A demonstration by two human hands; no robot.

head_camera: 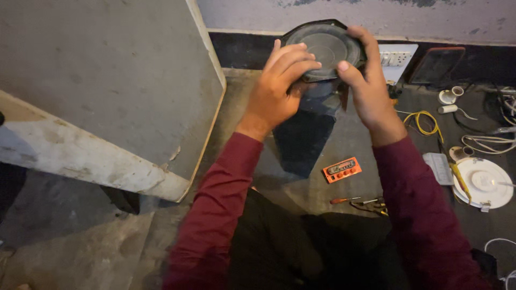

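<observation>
- The person sits on the grey floor with both arms in dark red sleeves stretched forward.
- A round black speaker unit with a dusty grey cone is held up in front of the wall, above a tall dark box-shaped cabinet standing on the floor.
- The left hand is closed on the near left rim of the speaker unit, fingers laid across its face.
- The right hand grips the right rim, fingers curled over the top edge and thumb pressed on the near edge.
- A large grey slab with pale worn edges leans to the left, just beside the cabinet.
- On the floor near the right forearm lies a small orange circuit panel, and nearer the body a few screwdrivers.
- Further right lie a coiled yellow wire, a round white lamp disc and a white socket board against the wall.
</observation>
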